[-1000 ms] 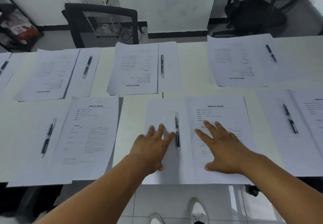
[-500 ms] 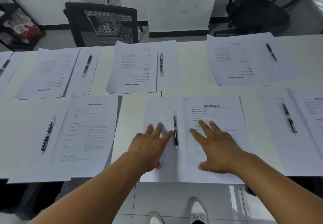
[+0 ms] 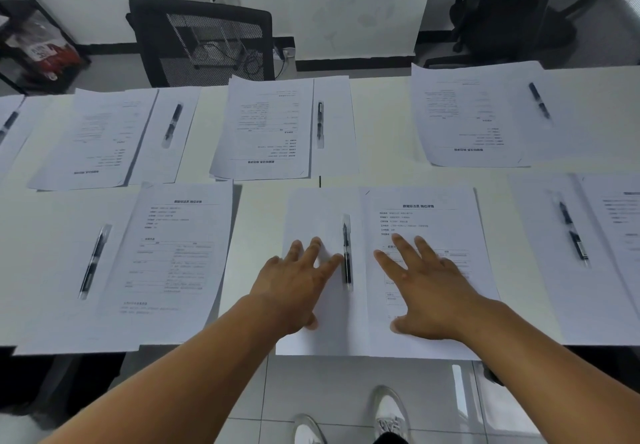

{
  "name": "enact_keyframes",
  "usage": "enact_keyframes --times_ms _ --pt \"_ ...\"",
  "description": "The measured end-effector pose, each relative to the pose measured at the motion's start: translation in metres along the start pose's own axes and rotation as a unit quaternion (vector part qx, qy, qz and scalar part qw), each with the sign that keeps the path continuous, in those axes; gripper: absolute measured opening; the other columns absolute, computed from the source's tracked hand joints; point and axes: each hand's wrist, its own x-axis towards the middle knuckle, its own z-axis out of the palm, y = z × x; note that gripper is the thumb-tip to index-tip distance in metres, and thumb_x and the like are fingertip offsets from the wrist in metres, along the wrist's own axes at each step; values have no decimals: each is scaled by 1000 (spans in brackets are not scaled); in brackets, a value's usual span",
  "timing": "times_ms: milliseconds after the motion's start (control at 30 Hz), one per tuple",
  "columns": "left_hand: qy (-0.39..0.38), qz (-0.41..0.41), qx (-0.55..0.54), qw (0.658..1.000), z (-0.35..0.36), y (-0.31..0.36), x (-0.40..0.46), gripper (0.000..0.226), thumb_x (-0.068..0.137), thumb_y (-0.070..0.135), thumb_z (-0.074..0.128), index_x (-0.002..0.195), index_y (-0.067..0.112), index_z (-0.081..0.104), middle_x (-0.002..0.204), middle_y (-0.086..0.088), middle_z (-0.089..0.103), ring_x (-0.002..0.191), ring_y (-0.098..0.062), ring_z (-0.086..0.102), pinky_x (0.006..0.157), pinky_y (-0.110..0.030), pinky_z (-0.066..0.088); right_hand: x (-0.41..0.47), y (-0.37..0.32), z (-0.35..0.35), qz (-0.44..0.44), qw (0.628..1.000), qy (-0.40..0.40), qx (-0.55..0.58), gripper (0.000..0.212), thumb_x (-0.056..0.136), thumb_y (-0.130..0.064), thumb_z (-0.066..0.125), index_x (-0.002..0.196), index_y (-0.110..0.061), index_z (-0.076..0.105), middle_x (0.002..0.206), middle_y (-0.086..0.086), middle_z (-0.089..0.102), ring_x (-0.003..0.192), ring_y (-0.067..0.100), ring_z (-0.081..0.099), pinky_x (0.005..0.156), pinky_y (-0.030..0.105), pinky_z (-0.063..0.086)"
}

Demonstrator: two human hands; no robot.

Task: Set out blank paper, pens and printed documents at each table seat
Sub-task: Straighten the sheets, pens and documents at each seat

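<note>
Both hands have slid slightly left with the sheets since a second ago. Left hand (image 3: 296,284) flat, fingers spread, pressing blank paper (image 3: 318,222); right hand (image 3: 427,291) flat on printed document (image 3: 422,215). Heading print too small to read. Pen (image 3: 346,253) between them, long axis pointing away across the table (image 3: 381,125). Mesh chair (image 3: 204,38) beyond.

blank sheet (image 3: 317,222): smooth matt white paper
printed page (image 3: 420,222), right of the blank sheet: matt paper, black print
pen (image 3: 346,253) on the blank sheet: glossy clear plastic
table (image 3: 258,222): smooth white top
chair (image 3: 204,38) beyond the table: black mesh back
</note>
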Motion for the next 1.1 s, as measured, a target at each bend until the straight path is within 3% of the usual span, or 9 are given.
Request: enact_keyframes --times_ms 533,833,1100 --pt "32 -46 12 998 -43 -15 -36 117 95 52 82 174 34 -2 184 -10 -12 169 -44 5 130 -60 28 -22 -12 -51 -18 999 12 -25 117 92 -73 65 172 -34 -10 180 2 -25 167 33 -17 134 58 11" --pt "108 -118 21 987 -132 -26 -115 114 95 55 80 174 33 2 184 -11 -6 169 -44 10 130 -62 27 -60 -57 -153 -91 990 89 -62 109 96 -72 58 173 -30 -7 181 3 -19 168 31 -13 135 54 8" --pt "151 -180 34 971 -186 -31 -199 111 93 58 81 174 30 10 184 -13 2 166 -45 20 128 -64 32 -97 -110 -223 -147 969 173 -100 107 94 -74 59 173 -31 0 183 3 -5 168 33 -3 134 55 15"
